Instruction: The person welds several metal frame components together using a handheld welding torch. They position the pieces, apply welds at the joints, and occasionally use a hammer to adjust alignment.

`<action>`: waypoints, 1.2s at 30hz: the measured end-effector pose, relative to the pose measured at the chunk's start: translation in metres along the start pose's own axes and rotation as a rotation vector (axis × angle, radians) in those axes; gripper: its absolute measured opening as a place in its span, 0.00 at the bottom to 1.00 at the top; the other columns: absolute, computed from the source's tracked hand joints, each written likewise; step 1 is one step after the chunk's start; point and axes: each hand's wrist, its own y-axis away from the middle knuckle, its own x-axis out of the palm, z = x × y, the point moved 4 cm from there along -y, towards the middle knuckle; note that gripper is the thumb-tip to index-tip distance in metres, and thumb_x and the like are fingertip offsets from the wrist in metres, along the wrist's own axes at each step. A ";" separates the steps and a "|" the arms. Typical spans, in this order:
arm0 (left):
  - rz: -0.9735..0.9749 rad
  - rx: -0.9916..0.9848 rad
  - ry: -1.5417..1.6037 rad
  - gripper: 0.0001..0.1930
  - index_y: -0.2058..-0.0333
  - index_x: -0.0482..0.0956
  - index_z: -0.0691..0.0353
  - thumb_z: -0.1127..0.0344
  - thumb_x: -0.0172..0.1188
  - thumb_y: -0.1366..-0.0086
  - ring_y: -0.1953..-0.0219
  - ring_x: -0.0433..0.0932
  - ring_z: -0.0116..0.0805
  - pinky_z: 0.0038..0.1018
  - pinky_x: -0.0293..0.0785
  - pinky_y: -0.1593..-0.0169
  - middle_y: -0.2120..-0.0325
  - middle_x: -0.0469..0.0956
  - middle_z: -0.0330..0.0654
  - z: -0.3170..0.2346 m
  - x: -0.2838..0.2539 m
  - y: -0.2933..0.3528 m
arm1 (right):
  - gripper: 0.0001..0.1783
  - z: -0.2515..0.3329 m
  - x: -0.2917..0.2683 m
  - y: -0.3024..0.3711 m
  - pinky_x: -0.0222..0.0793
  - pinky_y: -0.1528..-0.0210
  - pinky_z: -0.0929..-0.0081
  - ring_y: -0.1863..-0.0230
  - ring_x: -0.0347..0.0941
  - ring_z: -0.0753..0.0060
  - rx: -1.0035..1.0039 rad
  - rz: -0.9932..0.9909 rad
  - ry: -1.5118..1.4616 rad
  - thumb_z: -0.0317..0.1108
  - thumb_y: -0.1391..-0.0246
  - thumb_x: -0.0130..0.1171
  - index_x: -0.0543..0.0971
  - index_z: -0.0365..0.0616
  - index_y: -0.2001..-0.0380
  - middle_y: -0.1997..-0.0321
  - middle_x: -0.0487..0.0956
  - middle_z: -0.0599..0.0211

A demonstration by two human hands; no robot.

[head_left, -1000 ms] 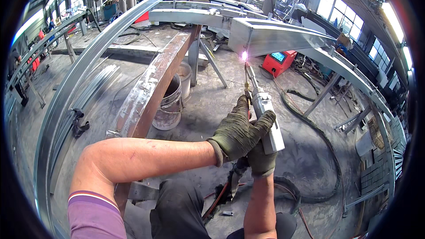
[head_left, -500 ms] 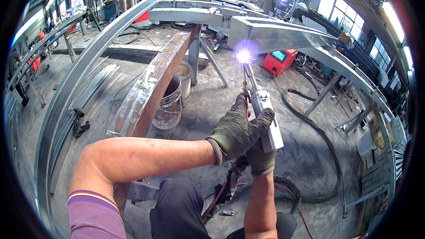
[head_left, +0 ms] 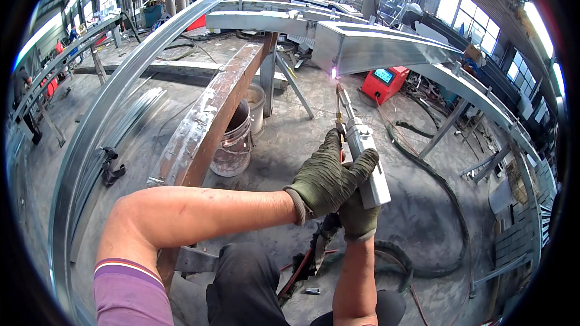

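Desk: Where is the torch, and in whose hands?

Field: A worker in a purple sleeve (head_left: 130,294) holds the silver torch (head_left: 377,186) out in front, both hands in dark green gloves. The left hand (head_left: 322,176) is clenched around its middle; the right hand (head_left: 359,218) grips the lower end, though most of its fingers are hidden

Desk: How does it lie?

Field: Its long axis runs from the right hand up and slightly left, away from the body. Just beyond its slender tips, a pinkish spark (head_left: 333,73) glows at the lower front corner of a boxy metal beam (head_left: 393,51)

Desk: Which hand is nearer that corner?

Field: The left. The right sits farther back, and the beam's length stretches rightward from the spark

Desk: And around them?

Field: A red machine (head_left: 393,86) stands beyond, a dirty bucket (head_left: 232,156) beside a rusty post (head_left: 208,118) at left, a dark hose (head_left: 444,188) curling at right
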 end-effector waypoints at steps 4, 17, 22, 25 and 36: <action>-0.009 0.002 -0.108 0.34 0.31 0.63 0.67 0.50 0.63 0.23 0.37 0.78 0.45 0.40 0.73 0.33 0.41 0.77 0.56 -0.003 -0.002 0.003 | 0.20 0.006 0.001 0.004 0.78 0.45 0.68 0.49 0.81 0.71 -0.093 -0.020 0.006 0.40 0.29 0.69 0.79 0.40 0.43 0.49 0.84 0.67; -0.044 -0.074 -0.202 0.36 0.30 0.63 0.64 0.46 0.63 0.24 0.38 0.80 0.50 0.43 0.75 0.34 0.41 0.78 0.58 -0.002 -0.008 -0.001 | 0.17 0.007 0.004 -0.007 0.77 0.46 0.66 0.50 0.81 0.68 -0.237 0.028 0.155 0.37 0.30 0.68 0.80 0.40 0.45 0.51 0.84 0.67; -0.051 -0.054 -0.189 0.35 0.31 0.64 0.64 0.46 0.63 0.24 0.38 0.80 0.51 0.43 0.75 0.34 0.41 0.78 0.59 -0.002 -0.007 -0.002 | 0.15 0.012 0.006 -0.008 0.77 0.46 0.65 0.50 0.81 0.68 -0.206 0.019 0.114 0.37 0.30 0.67 0.80 0.41 0.46 0.52 0.84 0.67; -0.037 -0.088 -0.202 0.35 0.31 0.64 0.64 0.46 0.62 0.24 0.38 0.80 0.51 0.43 0.75 0.34 0.41 0.78 0.59 -0.004 -0.008 -0.002 | 0.16 0.010 0.005 -0.009 0.77 0.46 0.65 0.50 0.81 0.68 -0.207 0.021 0.143 0.39 0.29 0.67 0.80 0.42 0.45 0.51 0.83 0.68; -0.053 -0.060 -0.239 0.37 0.31 0.64 0.66 0.44 0.62 0.24 0.39 0.81 0.52 0.43 0.75 0.34 0.42 0.79 0.60 0.001 -0.009 -0.001 | 0.17 0.000 0.004 -0.008 0.77 0.44 0.65 0.48 0.81 0.69 -0.175 0.016 0.098 0.36 0.29 0.66 0.78 0.41 0.42 0.50 0.83 0.68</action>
